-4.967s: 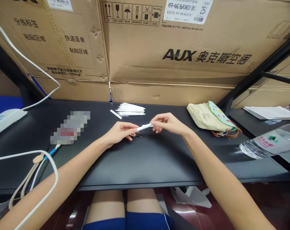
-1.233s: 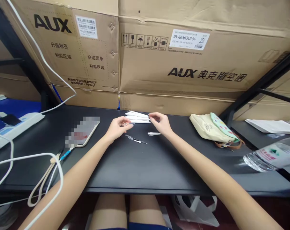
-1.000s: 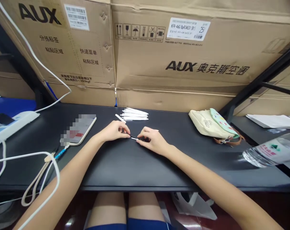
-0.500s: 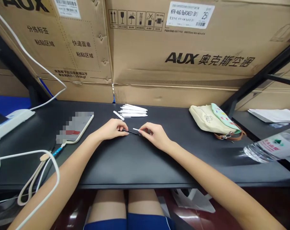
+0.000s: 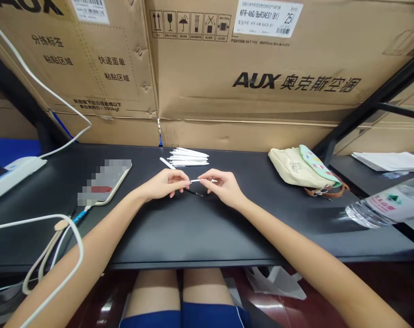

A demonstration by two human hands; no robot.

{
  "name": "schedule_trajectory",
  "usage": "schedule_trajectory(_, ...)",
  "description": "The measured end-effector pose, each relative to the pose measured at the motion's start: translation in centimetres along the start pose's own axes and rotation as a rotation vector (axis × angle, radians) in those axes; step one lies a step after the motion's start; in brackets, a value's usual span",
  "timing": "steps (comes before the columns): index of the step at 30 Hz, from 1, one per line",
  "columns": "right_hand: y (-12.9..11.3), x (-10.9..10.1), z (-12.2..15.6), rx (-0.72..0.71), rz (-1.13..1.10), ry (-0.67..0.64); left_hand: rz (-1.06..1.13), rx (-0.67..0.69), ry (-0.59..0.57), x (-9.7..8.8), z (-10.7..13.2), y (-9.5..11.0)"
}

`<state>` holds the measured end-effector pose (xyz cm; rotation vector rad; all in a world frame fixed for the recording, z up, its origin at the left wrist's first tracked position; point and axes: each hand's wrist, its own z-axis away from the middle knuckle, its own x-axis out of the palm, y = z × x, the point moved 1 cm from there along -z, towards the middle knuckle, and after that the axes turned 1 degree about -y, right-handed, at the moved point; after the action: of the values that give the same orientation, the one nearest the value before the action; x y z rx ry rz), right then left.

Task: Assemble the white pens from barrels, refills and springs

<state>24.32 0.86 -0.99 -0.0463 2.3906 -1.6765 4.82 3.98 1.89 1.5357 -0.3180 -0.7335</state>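
White pen barrel spans left hand and right hand (fingertips only).

AUX on cardboard carton, KFR-46G/BpR3AES1(B1) on white label

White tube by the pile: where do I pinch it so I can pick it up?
Pinch the white tube around its middle with your fingers, coming down from above on the near-left side. It lies flat and slanted on the black desk, and it's thin and round. The pile of white tubes sits close on its right, so that side is more crowded.
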Motion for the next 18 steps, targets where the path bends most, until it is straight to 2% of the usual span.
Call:
schedule_trajectory(6, -0.3, -0.3, 0.0, -0.038, 0.064, -0.061, 0.112, -0.036, 0.013, 0.1, 0.1, 0.0)
schedule_trajectory(10, -1.0, -1.0, 0.0, -0.222, 0.280, -0.122, 0.149, -0.058, 0.026, 0.3, 0.0, -0.4)
schedule_trajectory(12, -1.2, -1.0, 0.1, -0.281, 0.320, -0.109, 0.182, -0.075, 0.029, 0.7, 0.0, -0.6)
schedule_trajectory(14, -1.2, -0.8, 0.2, -0.225, 0.213, -0.062, 0.228, -0.079, 0.046, 1.2, -0.1, -0.8)
schedule_trajectory(18, -0.9, -0.1, 0.2, 0.016, -0.085, -0.002, 0.323, -0.077, 0.105, 2.2, -0.1, -0.9)
